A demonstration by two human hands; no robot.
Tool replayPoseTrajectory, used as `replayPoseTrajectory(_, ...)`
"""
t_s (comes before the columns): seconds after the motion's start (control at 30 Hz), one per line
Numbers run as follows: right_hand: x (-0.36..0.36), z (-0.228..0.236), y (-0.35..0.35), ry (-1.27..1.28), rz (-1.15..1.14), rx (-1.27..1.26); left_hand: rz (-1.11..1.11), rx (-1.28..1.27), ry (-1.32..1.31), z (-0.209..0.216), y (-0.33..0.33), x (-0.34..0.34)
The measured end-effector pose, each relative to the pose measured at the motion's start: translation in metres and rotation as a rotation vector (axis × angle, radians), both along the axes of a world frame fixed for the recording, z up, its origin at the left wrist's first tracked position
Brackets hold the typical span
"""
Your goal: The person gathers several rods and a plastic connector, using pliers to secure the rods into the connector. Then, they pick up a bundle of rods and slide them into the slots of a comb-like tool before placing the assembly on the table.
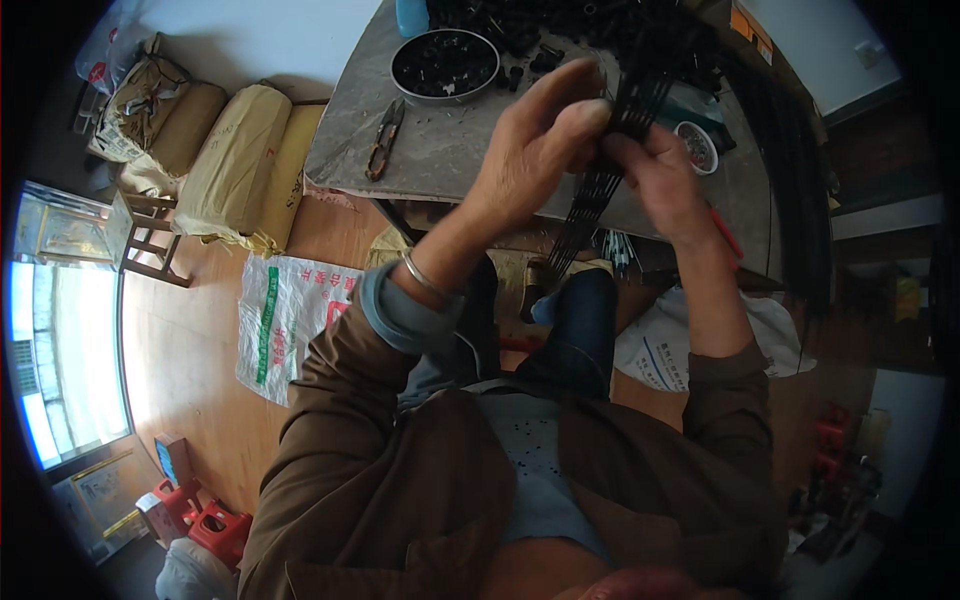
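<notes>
A bundle of thin black strips (590, 205), set close together like a grille, slants between my hands above the table's near edge. My right hand (668, 190) pinches it from the right, with the thumb pressed on the strips. From the left, my left hand (530, 150) meets the bundle at the same spot. Its forefinger side stretches up and away, while its lower fingers close against the strips, partly hidden. The strips' upper end blurs into the dark pile of black parts (545, 60) behind. Their lower end hangs over my knees.
On the grey table (340, 150) stand a round pan of small black parts (445, 75), pliers (384, 140), a blue bottle (411, 17) and a small white cup (696, 147). Long black strips (800, 190) drape off the right side. Sacks (235, 160) and a wooden stool (150, 240) stand left.
</notes>
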State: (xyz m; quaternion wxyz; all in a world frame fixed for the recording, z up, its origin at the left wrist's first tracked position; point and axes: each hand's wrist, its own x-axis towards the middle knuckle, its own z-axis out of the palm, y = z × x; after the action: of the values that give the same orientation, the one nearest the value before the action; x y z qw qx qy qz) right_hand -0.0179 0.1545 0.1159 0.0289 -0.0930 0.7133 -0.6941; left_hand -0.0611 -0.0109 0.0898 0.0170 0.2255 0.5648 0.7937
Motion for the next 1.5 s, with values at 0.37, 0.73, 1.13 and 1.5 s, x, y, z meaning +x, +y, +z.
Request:
replayPoseTrajectory(0.37,-0.004,-0.039,0.056,0.011,-0.118,0.214,-0.354,0.019,0.296,0.026,0.021,-0.017)
replayPoseTrajectory(0.73,-0.008,-0.079,0.024,0.049,-0.512,0.983,-0.358,0.009,0.113,0.033,0.027,0.002)
replayPoseTrajectory(1.13,-0.024,-0.090,0.026,0.173,-0.572,0.864,-0.276,-0.001,0.104,0.034,0.031,0.010)
replayPoseTrajectory(1.5,-0.075,-0.074,0.064,0.075,-0.650,0.924,-0.256,0.013,0.096,0.034,0.032,0.013)
